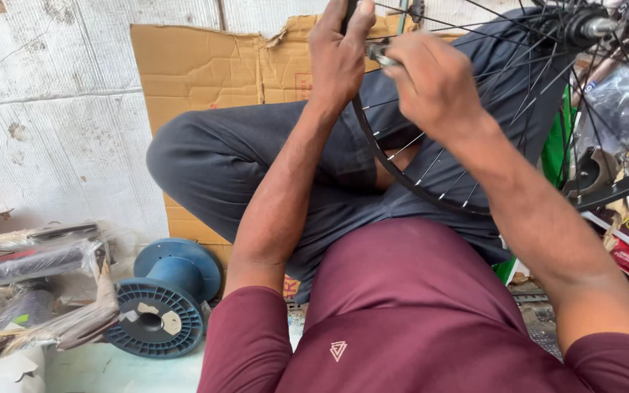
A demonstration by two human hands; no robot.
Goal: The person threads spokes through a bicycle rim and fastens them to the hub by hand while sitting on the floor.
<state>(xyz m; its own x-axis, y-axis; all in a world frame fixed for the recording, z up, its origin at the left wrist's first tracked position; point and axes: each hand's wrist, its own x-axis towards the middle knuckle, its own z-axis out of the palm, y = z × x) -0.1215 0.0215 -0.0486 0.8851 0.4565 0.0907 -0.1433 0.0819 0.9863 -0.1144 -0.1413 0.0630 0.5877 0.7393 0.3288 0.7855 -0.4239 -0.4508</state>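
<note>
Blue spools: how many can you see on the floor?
1. A single blue spool lies on its side at lower left, beside the plastic-wrapped parts and below the cardboard sheet. Others may be hidden behind the wrapped clutter.

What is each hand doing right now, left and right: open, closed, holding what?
Left hand: closed around the black wheel rim.
Right hand: closed on a small metal tool at the rim.

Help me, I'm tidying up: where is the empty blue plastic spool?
The blue plastic spool lies on its side at lower left, left of the person's maroon sleeve.
</note>
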